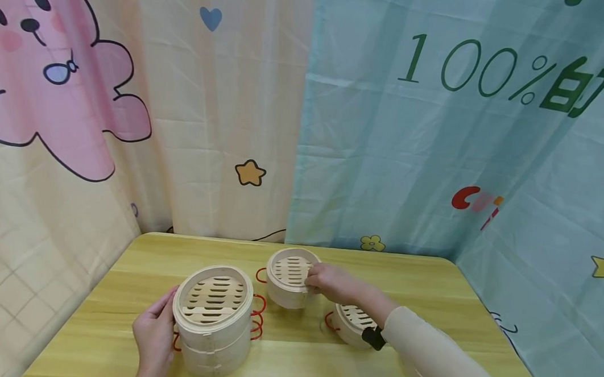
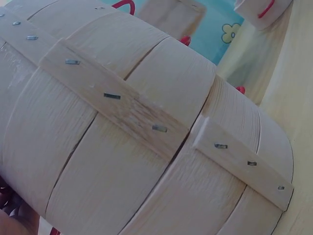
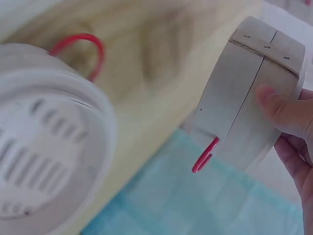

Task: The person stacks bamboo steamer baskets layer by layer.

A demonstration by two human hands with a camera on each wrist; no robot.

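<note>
A stack of bamboo steamer baskets with red loop handles stands at the left front, its slatted base facing up. My left hand holds the stack's left side; in the left wrist view the stapled bamboo wall fills most of the picture. Farther back, my right hand grips the right edge of a smaller bamboo steamer basket. Its thumb presses the outer wall, with the fingers on the far side. Another small steamer basket sits on the table, partly hidden behind the right forearm.
The yellow wood-grain table ends at a back edge against hanging printed curtains. A black strap piece is at the right wrist, overlapping the front small basket in the head view. Red handles stick out between the stack and the held basket.
</note>
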